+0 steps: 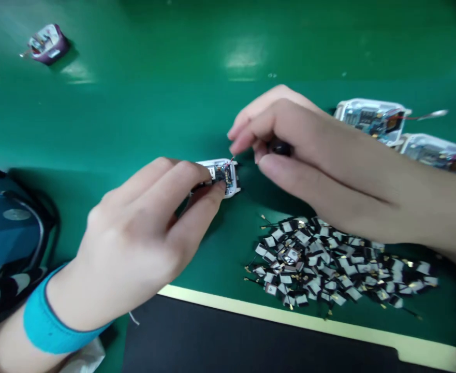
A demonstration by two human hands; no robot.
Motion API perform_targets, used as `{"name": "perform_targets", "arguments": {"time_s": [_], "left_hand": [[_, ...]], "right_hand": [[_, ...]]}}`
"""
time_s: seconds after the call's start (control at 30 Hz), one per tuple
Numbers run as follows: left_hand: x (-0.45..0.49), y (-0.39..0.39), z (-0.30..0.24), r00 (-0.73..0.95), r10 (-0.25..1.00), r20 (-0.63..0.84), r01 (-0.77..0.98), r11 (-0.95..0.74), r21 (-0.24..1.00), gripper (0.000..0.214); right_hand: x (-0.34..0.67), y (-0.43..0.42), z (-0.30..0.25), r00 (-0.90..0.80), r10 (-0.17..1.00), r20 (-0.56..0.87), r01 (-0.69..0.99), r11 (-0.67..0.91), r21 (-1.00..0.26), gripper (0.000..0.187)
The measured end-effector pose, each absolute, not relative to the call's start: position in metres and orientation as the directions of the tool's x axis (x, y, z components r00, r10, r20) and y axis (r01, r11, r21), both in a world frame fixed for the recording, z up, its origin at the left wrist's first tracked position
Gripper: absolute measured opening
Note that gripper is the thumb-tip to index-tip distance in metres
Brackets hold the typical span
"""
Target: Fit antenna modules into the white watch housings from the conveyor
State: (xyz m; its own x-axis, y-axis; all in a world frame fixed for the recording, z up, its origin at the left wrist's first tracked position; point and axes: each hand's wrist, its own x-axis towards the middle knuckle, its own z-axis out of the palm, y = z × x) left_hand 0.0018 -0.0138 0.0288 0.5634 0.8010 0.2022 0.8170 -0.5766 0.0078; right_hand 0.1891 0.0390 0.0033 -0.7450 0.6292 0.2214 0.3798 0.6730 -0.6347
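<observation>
My left hand (142,228), with a blue band at its wrist, grips a small white watch case (232,178) with its thumb and fingers. A circuit board (220,171) shows inside the case, partly covered by my fingertips. Just to the upper right is my right hand (301,134), its fingers curled together and slightly blurred. Something dark and rounded (281,148) shows between its fingers and palm; its kind is not clear. A thin red wire (231,158) rises from the case's corner towards the right fingertips; whether they touch it, I cannot tell.
A pile of small black-and-white parts with short leads (321,264) lies on the green mat (165,114), below my right hand. Two open white watch cases (371,119) sit behind my right forearm. A purple case (49,44) lies far left, a blue device (10,223) nearer. A black sheet (251,342) lies in front.
</observation>
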Motion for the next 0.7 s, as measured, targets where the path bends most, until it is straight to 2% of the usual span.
{"name": "perform_targets", "arguments": {"time_s": [0.07, 0.13, 0.2, 0.27, 0.4, 0.7], "left_hand": [[-0.001, -0.013, 0.029, 0.631, 0.745, 0.215, 0.769, -0.637, -0.049, 0.015], [-0.003, -0.013, 0.028, 0.661, 0.718, 0.217, 0.744, -0.665, -0.065, 0.015], [-0.005, -0.012, 0.027, 0.675, 0.709, 0.206, 0.732, -0.677, -0.069, 0.018], [-0.007, -0.012, 0.026, 0.682, 0.7, 0.211, 0.726, -0.683, -0.08, 0.02], [-0.008, -0.012, 0.024, 0.676, 0.698, 0.237, 0.73, -0.679, -0.078, 0.028], [-0.01, -0.01, 0.025, 0.641, 0.758, 0.124, 0.76, -0.649, 0.041, 0.033]], "right_hand": [[0.196, 0.035, 0.006, -0.699, 0.67, 0.249, 0.427, 0.671, -0.606, 0.023], [0.202, 0.031, 0.007, -0.668, 0.684, 0.293, 0.506, 0.706, -0.496, 0.022], [0.206, 0.027, 0.007, -0.678, 0.664, 0.317, 0.543, 0.742, -0.392, 0.022], [0.208, 0.023, 0.007, -0.691, 0.642, 0.331, 0.53, 0.762, -0.371, 0.025], [0.204, 0.019, 0.011, -0.624, 0.669, 0.403, 0.492, 0.738, -0.463, 0.021], [0.175, 0.021, 0.017, -0.451, 0.81, 0.376, 0.308, 0.536, -0.786, 0.006]]}}
